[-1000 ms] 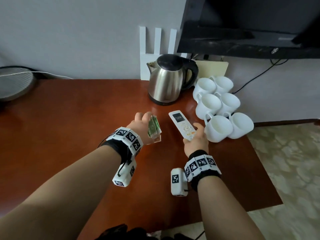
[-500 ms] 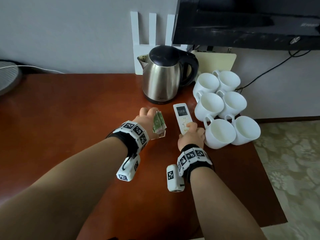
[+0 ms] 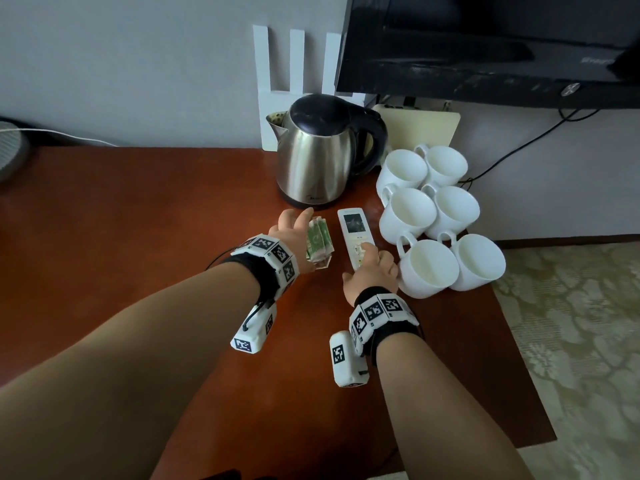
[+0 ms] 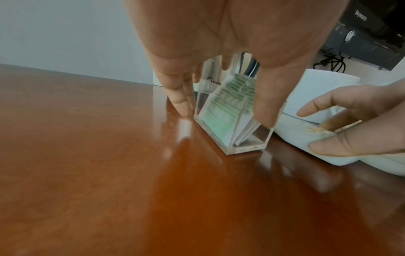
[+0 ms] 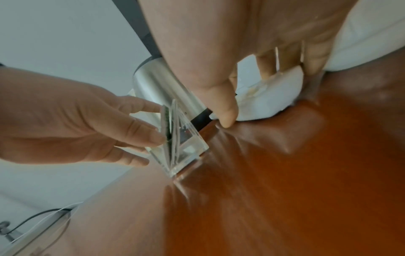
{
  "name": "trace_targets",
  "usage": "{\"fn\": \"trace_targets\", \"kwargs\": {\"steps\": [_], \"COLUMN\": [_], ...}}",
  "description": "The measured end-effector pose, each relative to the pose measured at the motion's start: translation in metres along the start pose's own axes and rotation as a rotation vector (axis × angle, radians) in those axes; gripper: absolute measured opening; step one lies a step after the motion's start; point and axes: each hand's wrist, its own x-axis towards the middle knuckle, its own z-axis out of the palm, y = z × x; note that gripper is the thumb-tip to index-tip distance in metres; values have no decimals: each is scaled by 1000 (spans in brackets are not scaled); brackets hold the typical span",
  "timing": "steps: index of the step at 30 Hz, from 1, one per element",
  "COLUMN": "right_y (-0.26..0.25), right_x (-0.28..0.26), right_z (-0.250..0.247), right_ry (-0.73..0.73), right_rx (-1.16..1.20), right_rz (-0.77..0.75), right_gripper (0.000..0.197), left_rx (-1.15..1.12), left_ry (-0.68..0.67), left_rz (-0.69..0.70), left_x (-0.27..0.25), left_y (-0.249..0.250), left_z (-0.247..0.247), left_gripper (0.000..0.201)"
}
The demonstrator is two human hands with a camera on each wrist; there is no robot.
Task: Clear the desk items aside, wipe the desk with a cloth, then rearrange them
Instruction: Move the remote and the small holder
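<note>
My left hand [image 3: 294,226] pinches a clear acrylic holder [image 3: 318,242] full of green-and-white packets, thumb on one side and fingers on the other. The holder [image 4: 232,121] stands on the brown desk [image 3: 138,237] just in front of the steel kettle [image 3: 318,157]. My right hand [image 3: 372,268] grips the near end of a white remote [image 3: 355,230], which lies flat between the holder and the cups. In the right wrist view the remote [image 5: 269,97] sits under my curled fingers, and the holder [image 5: 181,143] is to the left.
Several white cups [image 3: 429,216] are clustered at the desk's right edge, close to my right hand. A black TV [image 3: 485,46] hangs above them, and a white slotted stand [image 3: 298,64] leans on the wall. The left half of the desk is bare wood.
Both hands have moved forward towards the kettle. The holder and the remote, held a little higher before, are now down on the desk.
</note>
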Motion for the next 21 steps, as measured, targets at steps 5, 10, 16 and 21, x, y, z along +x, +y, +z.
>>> {"fn": "trace_targets", "kwargs": {"steps": [5,10,16,21], "right_y": [-21,-57,-126,-200], "right_x": [-11,-28,-60,-94], "right_z": [-14,-35,-36,-25], "right_ry": [35,73,114,140], "right_rx": [17,-9,-11,-46], "right_rz": [-112,-224,-346,-438], "right_gripper": [68,70,68,69], "left_rx": [-26,-87,-52,-46], "left_ry": [29,126,225,363], "left_rz": [-21,-19,-5,-6], "left_x": [-16,-41,-71,-107], "left_y": [-10,-30,-99,-176], "left_z": [-14,-34,-69,-106], "left_gripper": [108,91,103,98]}}
